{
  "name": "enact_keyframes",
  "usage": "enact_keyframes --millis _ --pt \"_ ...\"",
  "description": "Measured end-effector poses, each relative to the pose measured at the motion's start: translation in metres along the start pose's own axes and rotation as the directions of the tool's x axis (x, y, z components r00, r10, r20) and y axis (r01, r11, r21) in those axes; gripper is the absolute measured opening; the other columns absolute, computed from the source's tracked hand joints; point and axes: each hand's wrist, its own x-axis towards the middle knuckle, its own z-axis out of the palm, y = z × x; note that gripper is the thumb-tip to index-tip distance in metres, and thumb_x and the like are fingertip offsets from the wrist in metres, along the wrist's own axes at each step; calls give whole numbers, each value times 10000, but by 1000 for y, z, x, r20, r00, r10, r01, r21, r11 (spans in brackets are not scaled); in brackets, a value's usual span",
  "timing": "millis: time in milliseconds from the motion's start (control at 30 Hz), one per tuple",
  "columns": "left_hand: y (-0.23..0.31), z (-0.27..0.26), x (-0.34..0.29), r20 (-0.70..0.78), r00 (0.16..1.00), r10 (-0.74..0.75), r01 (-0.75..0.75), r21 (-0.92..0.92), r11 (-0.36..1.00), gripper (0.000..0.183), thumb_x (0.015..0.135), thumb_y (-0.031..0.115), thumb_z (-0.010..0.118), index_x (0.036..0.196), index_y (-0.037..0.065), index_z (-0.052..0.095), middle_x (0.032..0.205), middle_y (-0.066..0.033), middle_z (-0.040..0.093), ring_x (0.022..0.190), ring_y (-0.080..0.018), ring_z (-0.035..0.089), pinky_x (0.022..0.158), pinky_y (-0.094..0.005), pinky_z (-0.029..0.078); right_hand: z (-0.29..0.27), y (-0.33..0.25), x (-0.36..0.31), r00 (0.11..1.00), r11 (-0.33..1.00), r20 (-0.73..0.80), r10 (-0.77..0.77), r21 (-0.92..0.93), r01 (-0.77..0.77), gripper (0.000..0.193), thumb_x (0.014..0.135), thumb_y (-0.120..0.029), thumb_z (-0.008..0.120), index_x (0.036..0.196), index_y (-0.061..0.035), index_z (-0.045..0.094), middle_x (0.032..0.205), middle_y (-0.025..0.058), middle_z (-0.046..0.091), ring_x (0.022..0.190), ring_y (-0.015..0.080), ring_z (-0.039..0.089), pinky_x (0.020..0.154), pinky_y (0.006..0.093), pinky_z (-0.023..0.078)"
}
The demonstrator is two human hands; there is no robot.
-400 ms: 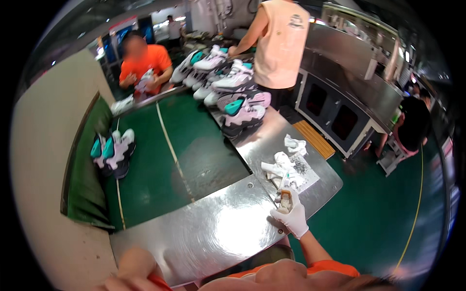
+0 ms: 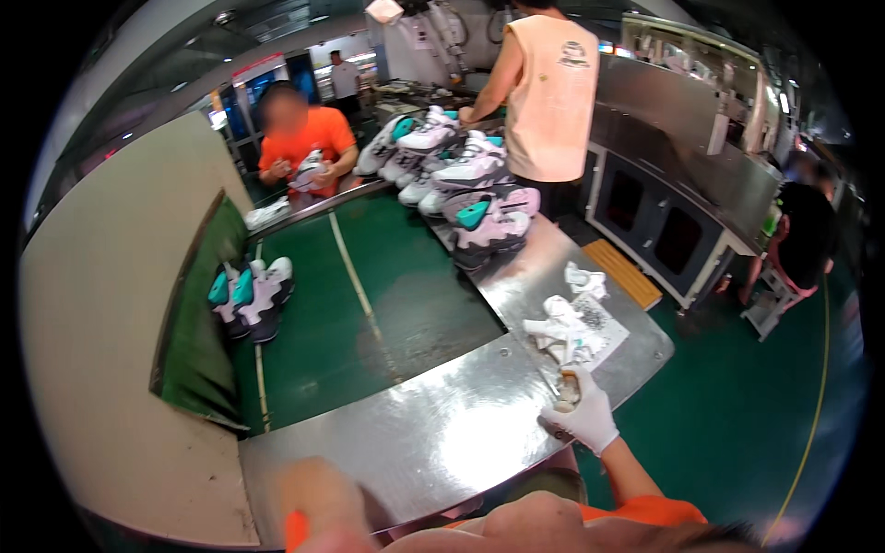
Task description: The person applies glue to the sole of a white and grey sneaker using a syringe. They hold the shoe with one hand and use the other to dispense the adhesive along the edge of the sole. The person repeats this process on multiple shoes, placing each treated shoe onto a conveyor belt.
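Right now, just past the near right corner of the green belt [image 2: 313,355], the white-gloved right hand [image 2: 592,422] has its fingers closed round a small brownish container [image 2: 569,394] by the metal surface [image 2: 396,442] — crumpled white cloths [image 2: 558,315] lie just beyond it, off the belt's right edge. The left hand [image 2: 318,488] is a blur on the belt's near side, and I can't tell how open it is or whether it holds anything. Two shoes [image 2: 262,297] stand at the belt's left, more shoes [image 2: 489,224] heaped along its far right edge.
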Motion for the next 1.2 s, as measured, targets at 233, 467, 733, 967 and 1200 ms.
enact_keyframes --millis 233,467,733,967,1200 --pt "80 -51 -102 452 889 -71 164 -170 972 352 909 153 590 1253 85 553 1367 -115 547 1335 -198 462 1079 -610 273 1 14 -9 995 997 -95 -1 71 7 699 628 -262 841 1199 -32 509 888 128 618 805 240 612 773 353 516" --pt "63 -74 -192 1000 -7 5 800 3 600 352 858 129 654 1201 86 589 1359 -106 574 1339 -266 487 1137 -658 180 34 7 9 921 954 -272 -278 37 299 705 653 -109 820 1258 -20 468 1022 110 598 913 208 588 813 323 497" --pt "74 -99 -248 945 -259 -199 818 324 474 382 897 107 603 1270 61 534 1335 -152 523 1393 -349 370 1142 -604 230 45 14 23 990 969 -142 5 244 30 706 682 -92 808 1294 -26 462 1027 92 601 855 162 588 787 288 501" --pt "75 -102 -251 910 -392 -133 817 411 405 428 906 107 571 1323 58 486 1356 -152 492 1389 -357 360 1133 -602 247 46 -3 19 989 972 -147 -26 229 60 694 668 -95 809 1276 -19 484 987 80 596 832 142 568 784 289 497" --pt "72 -99 -248 888 -433 -152 819 459 346 455 882 105 588 1323 41 496 1348 -171 507 1367 -361 389 1132 -590 258 46 5 21 994 936 -110 26 351 14 651 681 -45 793 1256 -40 490 986 57 574 756 102 547 634 232 485"
